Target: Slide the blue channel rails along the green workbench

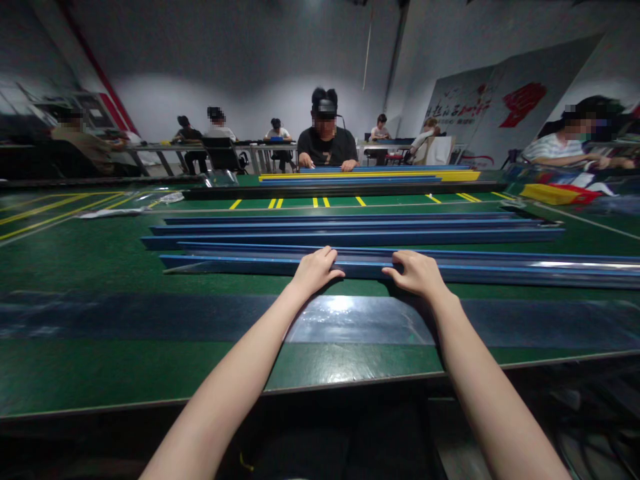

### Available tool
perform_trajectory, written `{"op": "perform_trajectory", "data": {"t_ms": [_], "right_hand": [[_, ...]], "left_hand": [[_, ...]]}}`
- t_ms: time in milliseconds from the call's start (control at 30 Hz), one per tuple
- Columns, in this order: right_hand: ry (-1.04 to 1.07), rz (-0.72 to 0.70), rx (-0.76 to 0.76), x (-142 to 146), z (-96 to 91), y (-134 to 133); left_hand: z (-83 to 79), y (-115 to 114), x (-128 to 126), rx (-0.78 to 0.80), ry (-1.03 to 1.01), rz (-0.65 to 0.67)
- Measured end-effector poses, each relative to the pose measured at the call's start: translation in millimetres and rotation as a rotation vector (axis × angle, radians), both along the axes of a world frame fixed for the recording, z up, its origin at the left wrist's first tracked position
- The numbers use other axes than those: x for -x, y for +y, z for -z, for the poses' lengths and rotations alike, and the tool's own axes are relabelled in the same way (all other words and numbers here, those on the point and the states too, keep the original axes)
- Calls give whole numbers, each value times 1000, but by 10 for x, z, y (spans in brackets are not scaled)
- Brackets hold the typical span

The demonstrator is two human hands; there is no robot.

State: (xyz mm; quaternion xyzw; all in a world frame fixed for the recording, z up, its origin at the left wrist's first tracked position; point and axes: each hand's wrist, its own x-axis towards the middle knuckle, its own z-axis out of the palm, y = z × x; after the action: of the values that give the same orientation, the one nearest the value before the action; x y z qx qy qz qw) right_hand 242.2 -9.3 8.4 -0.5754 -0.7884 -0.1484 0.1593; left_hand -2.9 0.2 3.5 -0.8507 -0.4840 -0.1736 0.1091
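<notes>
A long blue channel strip (240,265) lies across the green table, running off past the right edge of the view. My left hand (317,270) grips it left of its middle, fingers over the far side and thumb on the near side. To the right, my right hand (417,272) holds the same strip in a like way, with its thumb pointing inward. Between my hands a stretch of the strip shows. Nearer to me, under my forearms, a flat clear plastic sheet (360,320) is spread along the table and reflects the light.
Beyond the strip lie several more blue strips (350,237). Farther off are a black strip (340,192) and a yellow strip (370,177). A co-worker (327,137) sits opposite with hands on strips. A yellow tray (550,194) stands at right; the table edge (350,385) is near me.
</notes>
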Motion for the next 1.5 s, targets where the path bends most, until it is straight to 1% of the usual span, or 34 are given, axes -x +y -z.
{"op": "perform_trajectory", "data": {"t_ms": [167,400,700,867,1000,1233,1500], "right_hand": [[10,-6,-8,-2,1,1],[12,-6,-9,0,1,0],[17,-2,-2,1,-1,3],[21,10,17,1,-7,0],[6,16,67,-8,0,13],[-4,25,139,-6,17,18],[87,-60,83,-5,20,12]], "left_hand": [[0,4,2,-18,-52,-13],[-20,11,-3,-17,-44,-25],[51,35,13,-41,10,-3],[52,28,7,-29,20,-11],[53,33,3,-28,40,-12],[101,51,10,-65,59,23],[135,90,32,-110,0,93]]}}
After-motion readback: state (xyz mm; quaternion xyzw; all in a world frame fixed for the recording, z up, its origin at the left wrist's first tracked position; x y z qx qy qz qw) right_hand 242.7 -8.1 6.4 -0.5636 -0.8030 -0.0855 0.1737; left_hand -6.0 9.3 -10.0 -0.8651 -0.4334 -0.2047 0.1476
